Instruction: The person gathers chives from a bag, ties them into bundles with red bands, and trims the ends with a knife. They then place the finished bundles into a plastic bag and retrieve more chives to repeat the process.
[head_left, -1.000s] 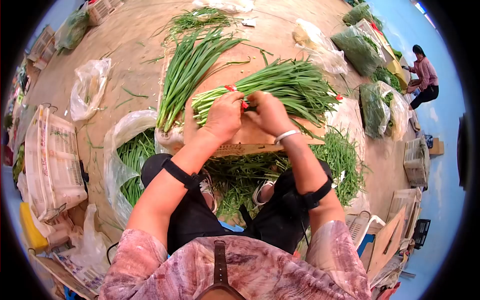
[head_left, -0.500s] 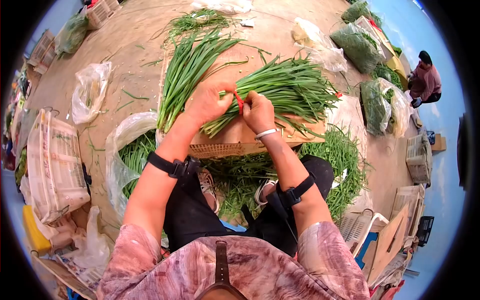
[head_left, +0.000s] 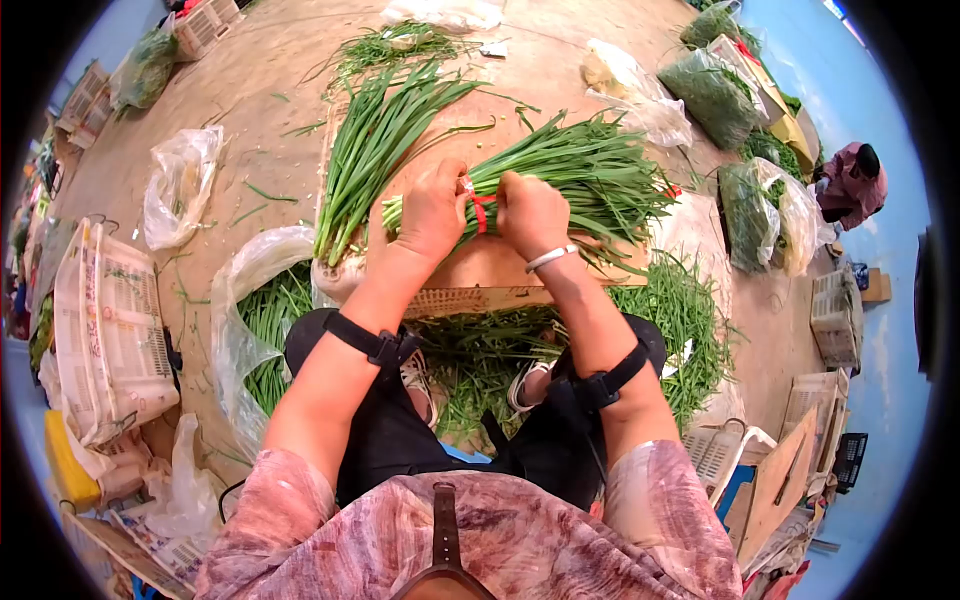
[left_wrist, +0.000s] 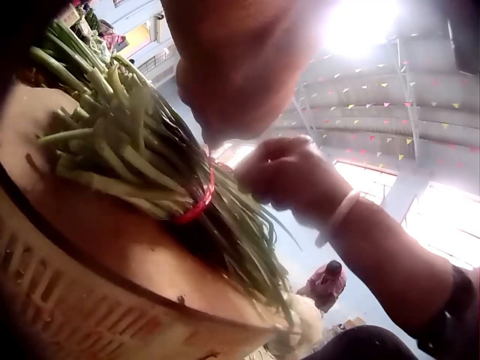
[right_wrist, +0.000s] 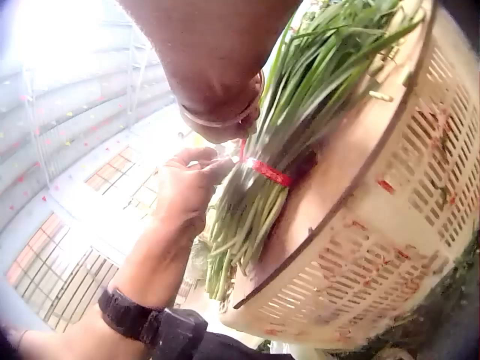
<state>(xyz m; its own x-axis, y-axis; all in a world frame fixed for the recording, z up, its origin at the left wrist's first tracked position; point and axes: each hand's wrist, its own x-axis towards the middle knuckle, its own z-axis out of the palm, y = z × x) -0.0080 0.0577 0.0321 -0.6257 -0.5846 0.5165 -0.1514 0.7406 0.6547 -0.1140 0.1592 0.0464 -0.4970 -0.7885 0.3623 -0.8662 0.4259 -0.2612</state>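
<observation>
A bundle of long green stalks (head_left: 570,165) lies across a board (head_left: 490,262) on an upturned-looking basket (right_wrist: 352,262). Red tape (head_left: 481,212) circles the bundle near its pale cut ends (left_wrist: 127,161). The left hand (head_left: 432,215) pinches the tape at the left of the band. With curled fingers the right hand (head_left: 533,215) pinches the tape on the other side, its wrist wearing a white bangle (head_left: 551,258). A second, loose pile of stalks (head_left: 375,150) rests at the board's left.
An open plastic bag of greens (head_left: 268,310) stands left of the legs, with loose greens (head_left: 680,330) at the right. A crumpled clear bag (head_left: 182,185) and a white crate (head_left: 115,330) lie farther left. Another person (head_left: 853,185) is bent near filled bags (head_left: 745,215) at the right.
Both hands moved apart, came together, then shifted slightly right at the bundle, where the red tape now lies around the stalks. The person at the right bent lower.
</observation>
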